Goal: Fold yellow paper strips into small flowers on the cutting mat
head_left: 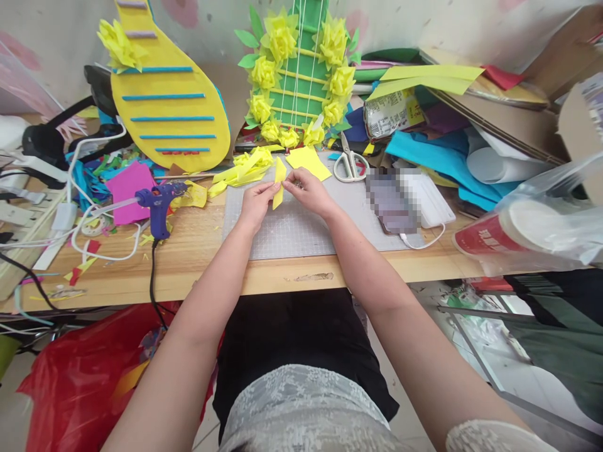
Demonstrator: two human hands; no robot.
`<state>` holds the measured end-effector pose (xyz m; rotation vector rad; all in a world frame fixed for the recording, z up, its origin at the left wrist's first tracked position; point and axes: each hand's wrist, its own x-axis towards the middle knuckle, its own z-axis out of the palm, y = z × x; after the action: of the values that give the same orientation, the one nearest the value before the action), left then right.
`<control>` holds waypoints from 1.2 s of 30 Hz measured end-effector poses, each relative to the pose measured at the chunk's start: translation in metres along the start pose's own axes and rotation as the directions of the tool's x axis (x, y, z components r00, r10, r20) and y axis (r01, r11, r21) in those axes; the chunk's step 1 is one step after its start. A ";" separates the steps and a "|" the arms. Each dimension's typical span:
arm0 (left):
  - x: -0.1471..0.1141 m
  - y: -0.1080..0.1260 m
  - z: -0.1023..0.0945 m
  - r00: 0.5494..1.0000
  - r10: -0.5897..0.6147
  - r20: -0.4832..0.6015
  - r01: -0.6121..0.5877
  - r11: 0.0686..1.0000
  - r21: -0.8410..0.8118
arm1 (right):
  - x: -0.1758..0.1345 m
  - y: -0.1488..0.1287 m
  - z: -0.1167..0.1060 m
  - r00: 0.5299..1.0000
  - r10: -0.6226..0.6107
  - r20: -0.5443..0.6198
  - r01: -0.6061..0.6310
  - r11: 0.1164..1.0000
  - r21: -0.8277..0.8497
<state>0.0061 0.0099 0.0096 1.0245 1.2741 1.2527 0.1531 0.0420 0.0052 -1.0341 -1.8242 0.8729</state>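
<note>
A narrow folded strip of yellow paper (279, 196) stands upright between my two hands over the grey cutting mat (301, 242). My left hand (258, 202) pinches its left edge, fingers closed. On the other side, my right hand (308, 190) is closed on the strip with thumb and fingertips. Just behind lie a flat yellow paper sheet (311, 162) and a pile of yellow paper pieces (245, 168). White-handled scissors (349, 164) rest to the right of the sheet, near the mat's back edge.
A blue glue gun (159, 210) stands at left amid cables and scraps. Behind are a yellow pipa-shaped board (174, 119) and a green stringed piece with yellow paper flowers (264, 72). A phone (393, 201), a white power bank (428, 198) and a bagged cup (490, 235) lie at right.
</note>
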 end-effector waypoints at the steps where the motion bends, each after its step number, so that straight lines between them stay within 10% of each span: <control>1: 0.000 0.000 0.000 1.000 -0.002 -0.001 0.002 1.000 -0.010 | 0.000 0.000 0.000 1.000 0.004 -0.002 -0.004 1.000 -0.007; 36: 0.007 -0.011 -0.002 0.995 0.100 -0.020 -0.101 0.995 -0.010 | -0.001 -0.002 -0.001 0.978 0.175 0.113 -0.187 0.977 0.100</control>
<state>0.0040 0.0157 -0.0026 1.0820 1.2420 1.3479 0.1535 0.0402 0.0067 -1.1151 -1.7645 1.1437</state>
